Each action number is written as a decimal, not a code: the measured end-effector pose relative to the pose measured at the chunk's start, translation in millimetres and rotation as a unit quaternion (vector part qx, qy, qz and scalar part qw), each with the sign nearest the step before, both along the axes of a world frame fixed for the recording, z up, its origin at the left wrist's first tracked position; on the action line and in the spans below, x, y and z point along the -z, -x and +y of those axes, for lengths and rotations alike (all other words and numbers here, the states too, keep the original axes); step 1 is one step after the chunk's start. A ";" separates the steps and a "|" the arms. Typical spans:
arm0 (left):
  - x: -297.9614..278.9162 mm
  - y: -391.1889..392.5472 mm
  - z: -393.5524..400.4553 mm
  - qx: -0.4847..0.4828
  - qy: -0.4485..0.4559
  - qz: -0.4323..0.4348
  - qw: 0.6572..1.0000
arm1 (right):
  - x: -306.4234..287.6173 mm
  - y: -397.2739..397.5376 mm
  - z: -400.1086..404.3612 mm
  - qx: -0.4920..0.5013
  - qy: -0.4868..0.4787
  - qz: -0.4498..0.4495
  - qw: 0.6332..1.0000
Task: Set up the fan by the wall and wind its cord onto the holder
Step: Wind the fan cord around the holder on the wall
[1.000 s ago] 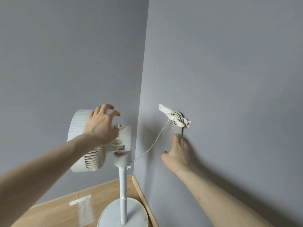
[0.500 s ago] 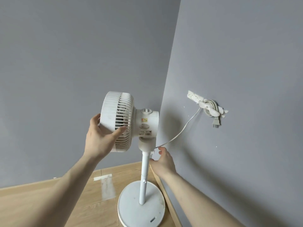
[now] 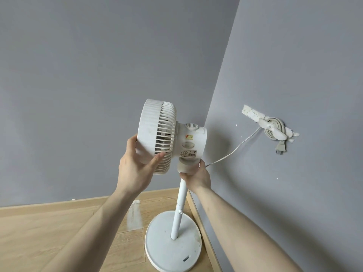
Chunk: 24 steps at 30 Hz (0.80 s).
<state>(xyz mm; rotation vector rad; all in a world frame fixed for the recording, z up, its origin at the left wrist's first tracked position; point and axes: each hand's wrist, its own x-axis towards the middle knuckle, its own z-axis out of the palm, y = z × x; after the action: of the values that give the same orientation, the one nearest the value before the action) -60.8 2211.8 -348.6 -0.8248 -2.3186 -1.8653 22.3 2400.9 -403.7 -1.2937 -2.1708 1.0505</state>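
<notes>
My left hand (image 3: 135, 169) cups the underside of the fan head (image 3: 157, 136), thumb laid across the ribbed side of the grille and the other fingers curled up behind the rim, so it holds the round housing from below. My right hand (image 3: 197, 178) is wrapped round the neck joint (image 3: 186, 165) just under the motor housing (image 3: 191, 141), fingers curled about the joint where it meets the pole (image 3: 179, 209); I see the back of that hand, and the fingertips on the far side are hidden from me. The fan stands upright in the corner where the two grey walls meet, its grille facing left along the left wall and its motor housing, with a round knob on top and a small label on its side, turned towards the right wall (image 3: 294, 75). The white pole runs down to a round white base (image 3: 167, 250) resting on the wooden floor (image 3: 49, 232), close against the skirting board of the right wall. From behind my right hand the white cord (image 3: 235, 150) rises in a slack curve to the holder (image 3: 271, 130) fixed on the right wall, where it is coiled in several loops; the plug (image 3: 280, 150) hangs just below the coil. A pale strip of tape (image 3: 134, 214) lies on the floor to the left of the base.
</notes>
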 end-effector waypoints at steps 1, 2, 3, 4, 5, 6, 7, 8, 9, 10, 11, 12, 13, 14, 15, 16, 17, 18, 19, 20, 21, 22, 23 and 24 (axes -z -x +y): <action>0.5 -0.2 0.2 -0.001 0.000 0.009 1.000 | 0.2 1.2 3.1 0.000 0.001 0.005 1.000; 0.7 -0.6 0.0 -0.002 0.002 0.015 1.000 | 1.3 1.6 5.4 -0.003 0.000 0.007 1.000; 0.4 -1.1 0.1 -0.003 0.002 0.021 1.000 | 3.1 1.4 7.6 -0.008 -0.003 0.010 1.000; -0.4 -2.3 0.7 -0.001 0.000 0.025 1.000 | 5.5 0.1 10.0 -0.011 -0.008 0.015 1.000; -0.6 -3.3 0.3 0.000 -0.003 0.027 1.000 | 9.0 -0.6 11.3 -0.012 -0.012 0.022 1.000; -1.0 -4.0 0.1 0.002 -0.007 0.027 1.000 | 12.6 -1.3 12.6 -0.013 -0.015 0.032 0.999; -1.1 -4.9 0.1 0.003 -0.010 0.025 1.000 | 17.5 -2.0 14.3 -0.015 -0.016 0.046 0.999; -1.0 -5.2 -0.1 0.003 -0.011 0.024 1.000 | 21.8 -2.5 14.9 -0.016 -0.018 0.061 0.998; -1.2 -5.5 -0.3 0.004 -0.012 0.021 1.000 | 25.2 -3.7 14.5 -0.016 -0.020 0.076 0.997; -1.4 -5.1 -0.5 0.005 -0.013 0.018 1.000 | 27.7 -4.6 13.2 -0.015 -0.024 0.089 0.996; -2.1 -4.9 -0.6 0.007 -0.016 0.013 1.000 | 29.7 -6.2 11.3 -0.015 -0.027 0.099 0.995; -2.6 -4.2 -0.5 0.009 -0.017 0.010 1.000 | 30.8 -8.7 9.0 -0.014 -0.029 0.109 0.993; -3.3 -3.1 -0.9 0.011 -0.015 0.008 1.000 | 30.2 -11.1 6.8 -0.014 -0.029 0.115 0.993; -3.0 -1.8 -1.1 0.014 -0.013 0.007 1.000 | 28.1 -13.4 5.2 -0.017 -0.027 0.112 0.993; -3.1 -1.5 -1.9 0.016 -0.010 0.005 1.000 | 24.1 -15.4 3.9 -0.022 -0.022 0.101 0.994; -3.3 -0.8 -2.0 0.018 -0.008 0.005 1.000 | 18.3 -17.2 3.6 -0.029 -0.019 0.084 0.996; -3.8 -2.1 -2.8 0.019 -0.006 0.004 1.000 | 11.2 -20.5 2.5 -0.033 -0.010 0.062 0.997; -4.0 -3.3 -3.2 0.017 -0.005 0.004 1.000 | 2.6 -24.6 0.9 -0.034 0.004 0.050 0.998; -5.8 -5.4 -3.6 0.015 -0.004 0.004 1.000 | -6.4 -29.7 -2.1 -0.033 0.023 0.049 0.998; -6.9 -7.8 -4.0 0.011 -0.004 0.006 1.000 | -15.0 -35.5 -7.4 -0.036 0.038 0.059 0.997; -8.5 -11.1 -4.4 0.007 -0.002 0.008 1.000 | -24.0 -42.0 -15.1 -0.040 0.047 0.074 0.995; -9.3 -13.3 -4.5 0.005 -0.005 0.012 1.000 | -31.1 -48.2 -22.5 -0.044 0.047 0.095 0.993; -10.2 -14.8 -4.6 0.002 -0.006 0.016 1.000 | -36.3 -53.6 -29.4 -0.045 0.042 0.116 0.991; -11.6 -16.4 -4.7 -0.001 -0.008 0.018 1.000 | -41.7 -59.7 -36.1 -0.047 0.034 0.137 0.989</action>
<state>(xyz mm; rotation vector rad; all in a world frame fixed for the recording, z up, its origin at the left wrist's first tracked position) -44.4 2207.1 -337.0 -0.8467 -2.2787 -1.8506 82.0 2364.8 -362.0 -1.0149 -2.0179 1.2684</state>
